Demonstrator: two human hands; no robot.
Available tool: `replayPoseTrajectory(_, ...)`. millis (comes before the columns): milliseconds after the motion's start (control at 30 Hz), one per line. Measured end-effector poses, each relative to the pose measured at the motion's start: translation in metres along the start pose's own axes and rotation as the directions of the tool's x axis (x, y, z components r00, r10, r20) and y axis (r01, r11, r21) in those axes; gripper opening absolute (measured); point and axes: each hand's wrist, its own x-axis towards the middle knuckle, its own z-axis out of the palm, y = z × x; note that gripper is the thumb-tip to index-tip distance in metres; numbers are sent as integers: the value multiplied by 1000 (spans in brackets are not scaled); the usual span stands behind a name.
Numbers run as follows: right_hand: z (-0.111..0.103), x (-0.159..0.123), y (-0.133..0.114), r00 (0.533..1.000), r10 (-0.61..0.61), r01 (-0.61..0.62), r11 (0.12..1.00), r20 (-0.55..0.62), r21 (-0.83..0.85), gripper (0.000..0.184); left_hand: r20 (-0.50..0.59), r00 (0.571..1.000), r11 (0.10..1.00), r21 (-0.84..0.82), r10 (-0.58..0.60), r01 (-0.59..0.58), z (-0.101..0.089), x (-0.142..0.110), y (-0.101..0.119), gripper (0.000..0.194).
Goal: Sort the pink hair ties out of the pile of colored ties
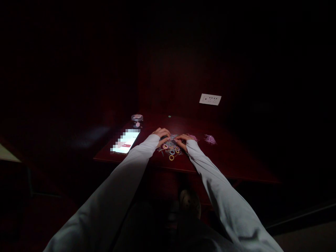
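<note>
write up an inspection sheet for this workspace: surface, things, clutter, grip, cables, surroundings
Surface: dark red tabletop, dimly lit.
Things: pile of small coloured bands and rings; pink bunch by the right hand, purple bunch farther right.
Clutter: lit phone and lidded jar at left; lone green ring toward the back.
Grip: right hand and left hand both at the pile; cannot tell whether either holds a piece.
Cables: nothing seen.
Surroundings: white socket panel on the wall behind; much else lost in darkness.
</note>
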Motion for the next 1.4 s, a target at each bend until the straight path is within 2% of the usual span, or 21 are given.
replayPoseTrajectory(200,1,1,0,999,25,-25,1000,-35,7,40,1,1000,1000,-11,24,-24,2,0,-7,23)
replayPoseTrajectory(400,2,2,3,995,50,-53,998,-90,-34,35,6,999,999,24,-37,37,-2,0,-1,23)
replayPoseTrajectory(500,-6,-1,5,990,65,-76,993,-123,-86,34,-1,997,996,49,-79,79,-5,-1,2,22)
replayPoseTrajectory(600,-24,-6,12,968,135,-169,973,-211,-156,36,5,995,993,65,-101,101,-8,-3,5,20)
replayPoseTrajectory(767,-67,-27,39,852,294,-442,847,-434,-294,46,-22,983,975,121,-184,185,-15,-6,15,14)
replayPoseTrajectory(867,-86,-41,56,748,396,-601,745,-532,-290,52,-56,969,957,155,-241,247,-18,-7,20,10)
replayPoseTrajectory(933,-93,-47,63,690,437,-661,706,-577,-256,55,-60,968,954,164,-245,252,-19,-8,21,9)
replayPoseTrajectory(1000,-95,-49,66,665,459,-683,694,-589,-230,56,-60,966,951,172,-250,256,-19,-8,21,8)
replayPoseTrajectory(1267,-92,-48,65,722,427,-634,724,-545,-273,60,-33,970,955,165,-243,245,-19,-10,18,5)
replayPoseTrajectory(1333,-92,-47,65,771,392,-577,763,-503,-290,61,-30,971,957,161,-239,240,-19,-10,16,5)
replayPoseTrajectory(1400,-90,-45,63,840,335,-484,818,-427,-310,59,-33,973,960,159,-228,230,-18,-10,16,6)
